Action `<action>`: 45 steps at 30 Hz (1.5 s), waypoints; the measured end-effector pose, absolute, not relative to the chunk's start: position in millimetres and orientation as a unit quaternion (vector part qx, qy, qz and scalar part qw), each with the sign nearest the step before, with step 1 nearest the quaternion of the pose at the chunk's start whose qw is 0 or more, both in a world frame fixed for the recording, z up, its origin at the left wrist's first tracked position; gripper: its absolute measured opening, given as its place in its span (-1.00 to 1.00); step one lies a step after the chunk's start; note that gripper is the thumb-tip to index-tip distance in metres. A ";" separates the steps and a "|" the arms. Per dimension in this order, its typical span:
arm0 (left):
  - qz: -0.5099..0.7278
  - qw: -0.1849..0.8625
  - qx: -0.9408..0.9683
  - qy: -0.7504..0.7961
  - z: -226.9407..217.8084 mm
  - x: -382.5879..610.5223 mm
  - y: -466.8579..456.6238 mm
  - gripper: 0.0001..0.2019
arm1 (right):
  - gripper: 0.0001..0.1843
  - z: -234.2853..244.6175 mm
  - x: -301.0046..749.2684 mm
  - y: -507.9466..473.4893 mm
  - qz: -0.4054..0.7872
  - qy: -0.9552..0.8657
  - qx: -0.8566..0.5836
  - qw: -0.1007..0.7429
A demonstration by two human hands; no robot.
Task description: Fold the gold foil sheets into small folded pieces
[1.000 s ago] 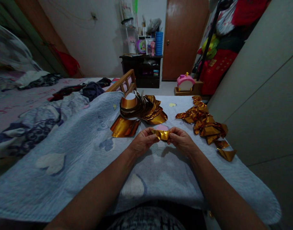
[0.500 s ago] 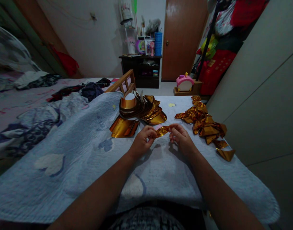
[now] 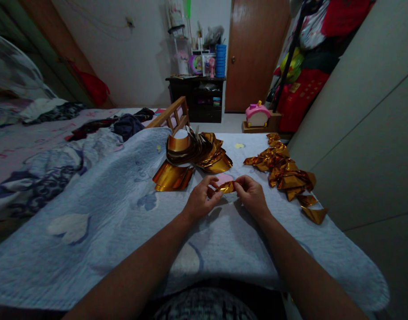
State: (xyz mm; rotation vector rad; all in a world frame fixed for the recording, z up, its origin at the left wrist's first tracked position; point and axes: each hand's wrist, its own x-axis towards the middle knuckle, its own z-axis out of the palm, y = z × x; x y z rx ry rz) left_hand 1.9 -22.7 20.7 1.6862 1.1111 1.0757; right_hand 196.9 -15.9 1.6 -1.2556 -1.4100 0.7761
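Observation:
Between my hands is a small folded piece of gold foil paper (image 3: 227, 187), held just above the cloth. My left hand (image 3: 202, 196) has its thumb and fingers at the left end of the piece. At the other end, my right hand (image 3: 252, 195) pinches the foil between thumb and fingertips. Beyond my left hand lies a fanned stack of gold foil sheets (image 3: 204, 153), some curled with pale undersides. Off to the right of my right hand, several folded gold foil pieces (image 3: 287, 171) form a loose heap.
A light blue quilted cloth (image 3: 124, 249) covers the surface under my hands. At left is a bed (image 3: 34, 142) with rumpled clothes. A wooden rail (image 3: 170, 113) rises behind the foil stack. A pink toy (image 3: 258, 114) sits on a box beyond the far edge; a pale cabinet (image 3: 364, 146) borders the right.
The foil piece has come slightly nearer to me and looks shorter and more compact. My left fingers have shifted, the thumb now reaching further along it; my right hand has moved a little lower.

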 end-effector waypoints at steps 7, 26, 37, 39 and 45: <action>0.397 0.363 0.688 0.487 14.4 7.0 -18.7 -0.86 | -0.84 3.2 188.2 -21.0 0.260 -0.640 -0.525 0.496; 0.413 0.311 0.645 0.562 12.2 13.7 -15.8 -0.85 | -0.94 3.6 181.0 -26.0 0.164 -0.682 -0.516 0.491; 0.440 0.331 0.640 0.536 15.1 13.3 -17.9 -0.82 | -0.94 2.8 182.4 -27.5 0.149 -0.687 -0.517 0.488; 0.444 0.337 0.648 0.519 15.6 13.5 -18.9 -0.84 | -0.93 3.3 182.6 -27.9 0.155 -0.687 -0.518 0.486; 0.430 0.309 0.674 0.514 18.8 13.4 -19.6 -0.74 | -0.87 3.5 183.0 -27.7 0.162 -0.688 -0.524 0.474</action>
